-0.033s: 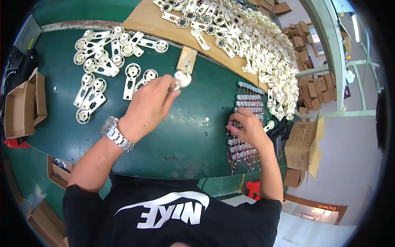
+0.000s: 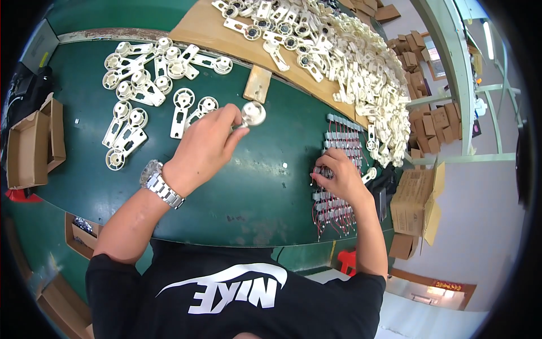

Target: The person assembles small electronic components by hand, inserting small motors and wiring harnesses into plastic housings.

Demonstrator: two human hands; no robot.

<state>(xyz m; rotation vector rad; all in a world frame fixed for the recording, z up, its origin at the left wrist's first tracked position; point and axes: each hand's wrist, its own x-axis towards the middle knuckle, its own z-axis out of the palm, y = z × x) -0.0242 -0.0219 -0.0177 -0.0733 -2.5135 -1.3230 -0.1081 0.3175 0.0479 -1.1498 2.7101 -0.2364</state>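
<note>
My left hand [image 2: 206, 141] is closed on a white plastic part [image 2: 254, 113], whose round end sticks out past the fingertips. The rest of that part is hidden by the hand. At the right, my right hand [image 2: 339, 175] has its fingers pinched among rows of small grey motors [image 2: 333, 212] with thin red and dark wires. One motor seems to be between the thumb and fingers, mostly covered by them. Just beyond my left hand, a white part with a ring end [image 2: 182, 107] and another like it lie on the green table [image 2: 254, 186].
More white parts [image 2: 135, 133] lie in groups at the left. A large heap of them [image 2: 361, 73] covers the cardboard [image 2: 197, 25] at the back right. A small wooden block [image 2: 258, 83] sits at the cardboard's edge. Open cardboard boxes [image 2: 28, 150] stand at the left.
The round end of the white part in my left hand is sharper now and has turned or shifted slightly. My right hand stays at the motors.
</note>
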